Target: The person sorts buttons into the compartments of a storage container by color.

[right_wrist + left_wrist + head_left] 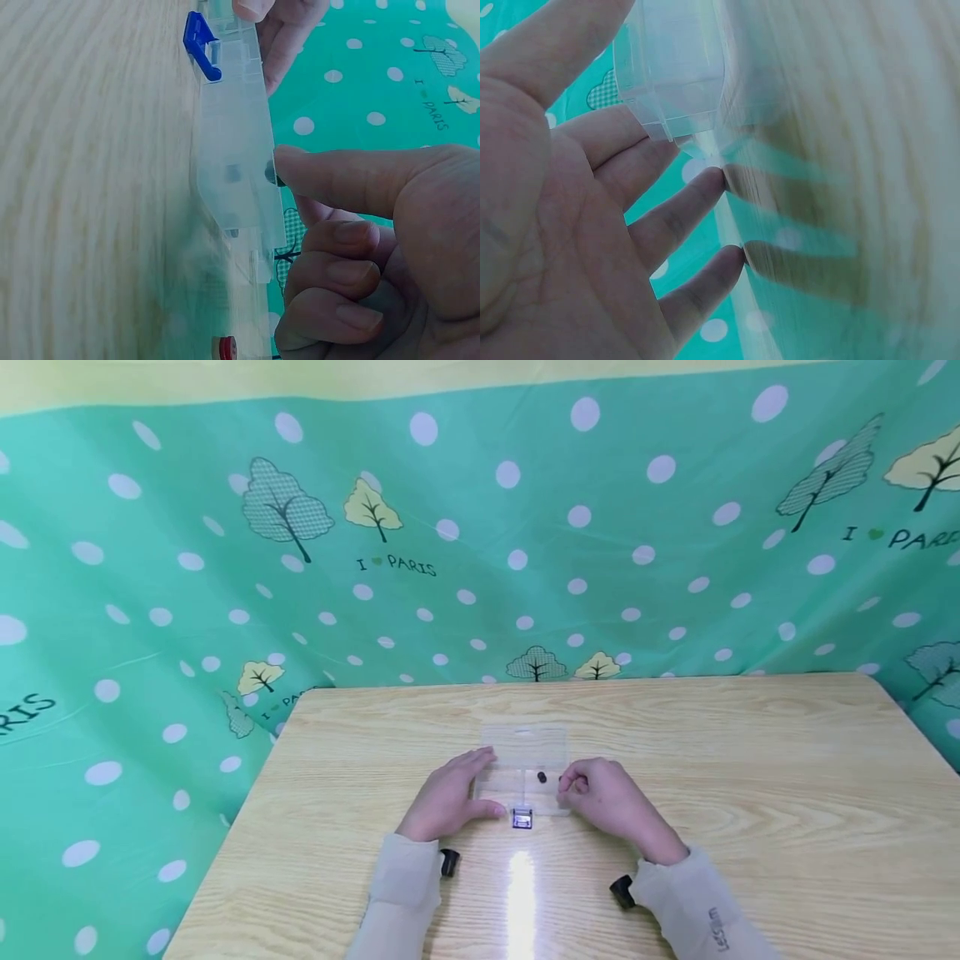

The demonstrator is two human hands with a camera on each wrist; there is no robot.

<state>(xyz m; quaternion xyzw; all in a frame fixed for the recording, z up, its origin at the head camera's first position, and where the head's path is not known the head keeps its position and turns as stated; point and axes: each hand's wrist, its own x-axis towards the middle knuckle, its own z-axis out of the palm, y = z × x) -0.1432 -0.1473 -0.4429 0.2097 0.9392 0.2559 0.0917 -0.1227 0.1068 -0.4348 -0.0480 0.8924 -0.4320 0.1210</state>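
Note:
A clear plastic box [500, 789] lies on the table with its lid [525, 747] swung back and a divider down its middle. A blue latch [522, 818] hangs at its front edge. My left hand [452, 793] holds the box's left side between thumb and fingers; two fingertips [731, 259] touch the table. Over the right compartment, my right hand [603, 793] pinches a small dark piece [271, 172] between thumb and index finger, right at the rim, its other fingers curled. Another small dark piece [542, 777] sits in that compartment.
A small round red piece [228, 347] shows on the table beyond the box in the right wrist view. The wooden table [750, 760] reaches back to a green dotted curtain [480, 568]. Dark wrist mounts [622, 892] stick out by both sleeves.

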